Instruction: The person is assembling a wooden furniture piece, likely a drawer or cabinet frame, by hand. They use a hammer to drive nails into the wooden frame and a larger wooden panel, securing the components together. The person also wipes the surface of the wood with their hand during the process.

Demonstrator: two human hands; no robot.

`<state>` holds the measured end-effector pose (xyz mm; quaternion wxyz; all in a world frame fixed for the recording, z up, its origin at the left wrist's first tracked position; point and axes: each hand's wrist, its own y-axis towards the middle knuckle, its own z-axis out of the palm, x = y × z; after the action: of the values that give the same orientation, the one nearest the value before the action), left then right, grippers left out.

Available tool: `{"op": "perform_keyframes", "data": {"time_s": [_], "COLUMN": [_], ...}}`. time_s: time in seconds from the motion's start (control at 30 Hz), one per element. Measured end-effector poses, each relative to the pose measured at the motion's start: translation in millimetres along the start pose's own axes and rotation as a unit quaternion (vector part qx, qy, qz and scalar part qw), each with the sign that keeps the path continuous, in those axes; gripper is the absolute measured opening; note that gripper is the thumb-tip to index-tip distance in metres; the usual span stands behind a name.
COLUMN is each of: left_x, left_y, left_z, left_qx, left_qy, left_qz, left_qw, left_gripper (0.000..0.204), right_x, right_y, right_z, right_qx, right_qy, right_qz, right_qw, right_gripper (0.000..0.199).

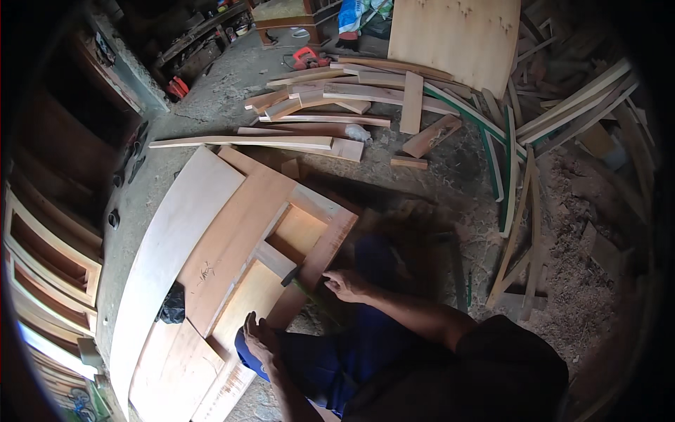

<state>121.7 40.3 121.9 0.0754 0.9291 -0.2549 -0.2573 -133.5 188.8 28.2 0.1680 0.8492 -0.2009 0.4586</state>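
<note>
Wooden door frame (pixel 281 232) flat on sawdust-strewn concrete floor (pixel 211 105).

Left hand (pixel 259 339): positioned low and close to the body, palm turned down, fingers (pixel 250 324) extended forward and loosely together, none curled into a grip. The left forearm enters from the lower edge and runs upward. Right hand (pixel 344 284): positioned higher and further forward, knuckles up, fingers (pixel 330 276) curled and pointing left. The bare right forearm extends diagonally from lower right, elbow bent. The two hands are well apart.
</note>
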Motion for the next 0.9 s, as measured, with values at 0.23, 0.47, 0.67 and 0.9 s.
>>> {"op": "perform_keyframes", "data": {"time_s": [0.23,0.47,0.67,0.9], "left_x": [-25.1,9.6,5.9,-113.3], "left_y": [14.3,-87.9,-303.5,-433.6], "left_z": [-16.6,-79.4,-67.1,1.6], "left_qx": [-0.050,-0.134,-0.173,-0.117], "left_qy": [-0.127,-0.110,-0.104,-0.248], "left_qz": [-0.039,-0.163,-0.508,-0.715], "left_qw": [0.990,0.971,0.837,0.643], "left_gripper": [0.026,0.044,0.031,0.029], "right_x": [-6.2,-11.1,-11.9,-37.3], "right_y": [34.2,35.7,30.4,44.6], "right_z": [-19.0,-25.7,-22.8,-25.6], "right_qx": [0.066,0.151,0.247,0.304], "right_qy": [0.204,0.174,0.012,-0.086], "right_qz": [0.219,0.327,0.290,0.249], "right_qw": [0.952,0.916,0.924,0.915], "right_gripper": [0.031,0.038,0.038,0.038]}}
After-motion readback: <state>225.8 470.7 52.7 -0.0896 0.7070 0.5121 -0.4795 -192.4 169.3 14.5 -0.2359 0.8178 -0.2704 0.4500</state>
